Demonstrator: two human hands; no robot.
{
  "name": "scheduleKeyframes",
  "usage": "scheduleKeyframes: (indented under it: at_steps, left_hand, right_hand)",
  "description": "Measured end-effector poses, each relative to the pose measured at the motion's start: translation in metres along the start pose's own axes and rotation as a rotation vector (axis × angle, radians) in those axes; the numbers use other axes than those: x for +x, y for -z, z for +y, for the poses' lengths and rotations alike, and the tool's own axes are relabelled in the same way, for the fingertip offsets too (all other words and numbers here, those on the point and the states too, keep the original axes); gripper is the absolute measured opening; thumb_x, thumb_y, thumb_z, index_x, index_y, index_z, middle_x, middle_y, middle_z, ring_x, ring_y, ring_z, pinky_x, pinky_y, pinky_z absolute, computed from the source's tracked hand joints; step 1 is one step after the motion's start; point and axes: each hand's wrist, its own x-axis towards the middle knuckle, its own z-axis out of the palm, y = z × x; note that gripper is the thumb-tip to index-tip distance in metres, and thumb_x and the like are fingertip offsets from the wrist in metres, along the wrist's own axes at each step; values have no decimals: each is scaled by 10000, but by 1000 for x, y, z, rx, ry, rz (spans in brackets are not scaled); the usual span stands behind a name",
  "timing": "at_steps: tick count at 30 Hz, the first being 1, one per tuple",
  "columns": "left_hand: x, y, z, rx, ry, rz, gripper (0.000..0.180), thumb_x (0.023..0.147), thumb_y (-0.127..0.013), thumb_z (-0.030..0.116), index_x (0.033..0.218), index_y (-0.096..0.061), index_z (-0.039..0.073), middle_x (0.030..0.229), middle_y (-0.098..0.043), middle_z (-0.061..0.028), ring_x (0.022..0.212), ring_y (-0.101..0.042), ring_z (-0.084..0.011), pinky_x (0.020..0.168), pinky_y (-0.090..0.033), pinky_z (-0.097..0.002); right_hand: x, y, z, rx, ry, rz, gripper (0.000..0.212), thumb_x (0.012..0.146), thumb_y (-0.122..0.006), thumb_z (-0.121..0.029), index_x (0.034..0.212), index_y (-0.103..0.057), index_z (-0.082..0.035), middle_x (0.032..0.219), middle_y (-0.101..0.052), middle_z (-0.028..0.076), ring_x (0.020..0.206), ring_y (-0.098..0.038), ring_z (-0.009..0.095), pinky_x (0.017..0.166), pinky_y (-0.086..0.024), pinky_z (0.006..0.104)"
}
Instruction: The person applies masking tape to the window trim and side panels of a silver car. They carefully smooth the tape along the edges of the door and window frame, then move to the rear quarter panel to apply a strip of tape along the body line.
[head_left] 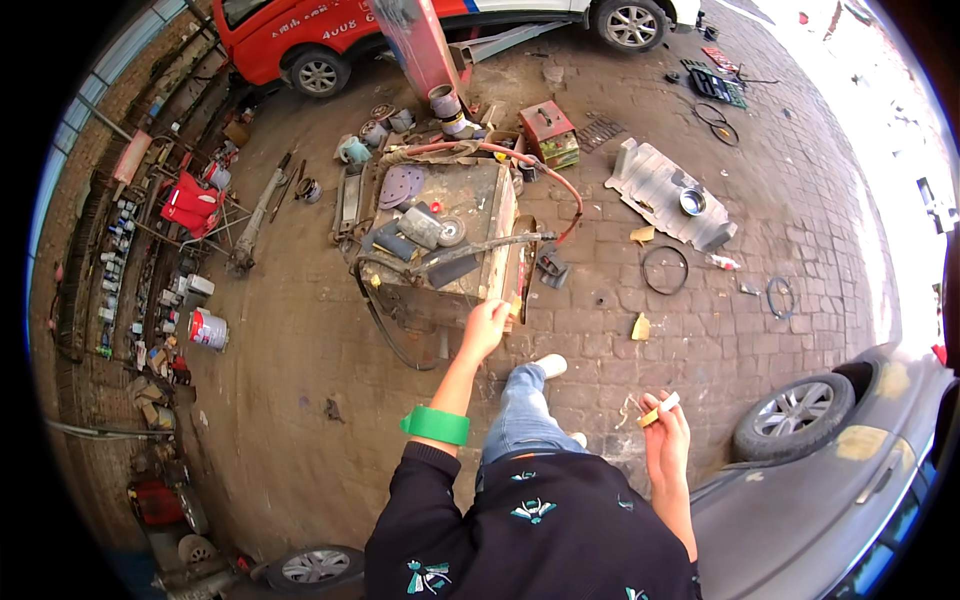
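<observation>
My left hand (485, 330) reaches to the near right corner of a worn workbench (470, 190), its fingers pinched together. A small yellowish patch shows at the fingertips; I cannot tell whether it is held or part of the bench. A wide green band (436, 425) circles my left forearm. To the right, my right hand (666, 440) is raised with its fingers closed on a small yellow and white strip (658, 410). On the benchtop lie purple sanding discs (401, 186), a grey power tool with a round wheel (425, 228) and a hose (480, 243).
A grey car (850, 490) with filler patches stands close at right. Beyond the bench are a red toolbox (548, 130), a metal shield (665, 190) and a red lift post (415, 45). A black ring (664, 270) and yellow scrap (641, 327) lie on the paving. Cluttered shelves (125, 260) line the left.
</observation>
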Motion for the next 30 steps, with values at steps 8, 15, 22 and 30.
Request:
scheduleKeyframes:
  at_steps: [8,15,22,30]
  left_hand:
    - [185,101,-123,273,97,277,297,997,-579,239,960,-702,-28,798,-723,-143,770,-730,-274,718,-545,-410]
    - [212,85,-22,-45,-82,93,290,1089,-508,232,941,-641,20,662,-554,-28,544,-525,-131,528,-430,-308]
    - [127,-51,177,-265,-250,-725,174,1023,-559,27,1153,-674,24,996,-631,-19,849,-591,-88,784,-488,-238]
    - [52,-147,254,-84,-1035,-1113,266,800,-799,44,1056,-726,62,1007,-684,-98,922,-659,-291,789,-542,-397]
  right_hand:
    - [35,-86,3,69,41,108,481,991,-553,-53,1448,-428,35,1300,-646,180,1255,-600,284,1072,-460,400]
    - [59,-155,-8,77,190,73,600,861,-509,80,1454,-441,19,1325,-614,176,1265,-585,287,1097,-460,415]
    - [55,-172,-25,8,393,232,530,923,-593,54,1435,-464,6,1251,-665,139,1207,-642,255,1071,-481,390]
    - [34,-143,-17,74,543,543,490,1009,-598,10,1464,-417,44,1341,-613,126,1276,-599,211,1097,-478,367]
